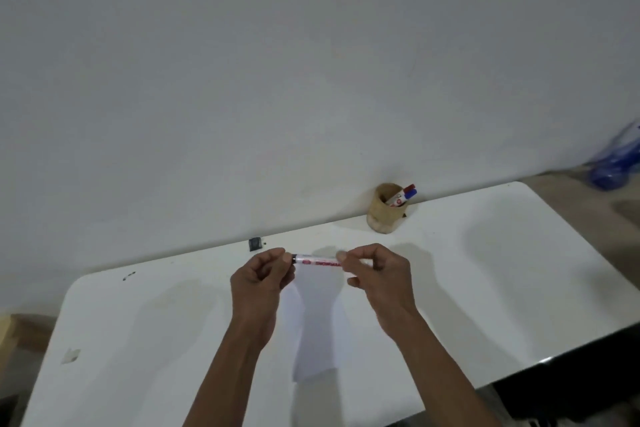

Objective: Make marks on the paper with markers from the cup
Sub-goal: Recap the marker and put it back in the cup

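Note:
A white marker (317, 260) with red lettering is held level above the table between both hands. My left hand (263, 274) pinches its dark left end, probably the cap. My right hand (375, 270) grips its right end. Under the hands lies a white sheet of paper (317, 322), hard to tell from the white table (502, 270). A tan cup (382, 210) stands at the table's far edge by the wall, with a red-capped marker (406, 191) and a blue-capped marker (410, 195) sticking out of it.
A small dark square object (255, 244) sits near the far edge left of the cup. A scrap of tape or paper (71, 355) lies at the left. A blue plastic bottle (616, 163) lies on the floor at the right. The wall rises behind the table.

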